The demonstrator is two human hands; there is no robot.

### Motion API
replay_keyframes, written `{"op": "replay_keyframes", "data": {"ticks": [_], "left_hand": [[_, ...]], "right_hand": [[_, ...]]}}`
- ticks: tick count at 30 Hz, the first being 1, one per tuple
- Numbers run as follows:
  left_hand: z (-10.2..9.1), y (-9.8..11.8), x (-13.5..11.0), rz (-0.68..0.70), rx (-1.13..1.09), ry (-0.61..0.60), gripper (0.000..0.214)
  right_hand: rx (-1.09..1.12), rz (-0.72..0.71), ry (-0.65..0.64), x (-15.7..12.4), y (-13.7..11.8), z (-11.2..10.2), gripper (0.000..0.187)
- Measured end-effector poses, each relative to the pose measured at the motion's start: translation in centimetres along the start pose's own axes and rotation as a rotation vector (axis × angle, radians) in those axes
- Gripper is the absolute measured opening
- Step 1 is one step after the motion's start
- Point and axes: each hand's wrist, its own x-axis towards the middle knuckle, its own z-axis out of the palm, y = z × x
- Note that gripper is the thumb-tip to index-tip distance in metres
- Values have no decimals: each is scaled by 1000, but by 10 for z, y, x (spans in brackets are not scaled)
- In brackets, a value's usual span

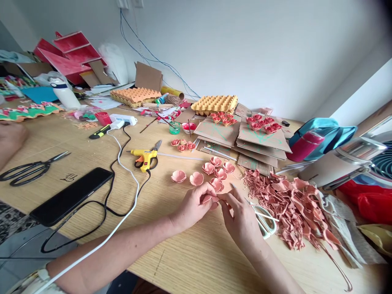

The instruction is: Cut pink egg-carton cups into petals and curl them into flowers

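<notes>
My left hand [196,206] and my right hand [240,214] meet low over the table. Between their fingertips they pinch a small pink egg-carton flower cup [208,199], partly hidden by the fingers. Just beyond lie several finished-looking pink cups with petal-shaped rims, among them one cup [196,178] and another at the left [178,176]. White-handled scissors [266,222] rest beside and partly under my right hand. To the right is a heap of torn pink carton scraps [294,204].
A yellow glue gun [145,158], a black phone [72,196], black scissors [33,167] and cables [134,192] lie at the left. Painted red flowers [265,123] sit on stacked cardboard [263,143]. Egg trays [214,104] stand behind. Another person's hand [12,141] is at the left edge.
</notes>
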Motion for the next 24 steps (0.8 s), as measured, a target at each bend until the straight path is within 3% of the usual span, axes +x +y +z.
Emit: {"op": "replay_keyframes", "data": {"ticks": [5, 12, 19, 24], "left_hand": [[-1, 0, 0, -5, 48, 4, 12], [0, 2, 2, -18, -101, -1, 6], [2, -2, 1, 4, -29, 27, 11], [1, -5, 2, -22, -38, 12, 11]], "right_hand": [[-14, 1, -7, -1, -2, 0, 27], [-172, -70, -5, 0, -4, -4, 30], [-37, -29, 18, 1, -2, -1, 25], [-83, -32, -8, 0, -4, -2, 32]]}}
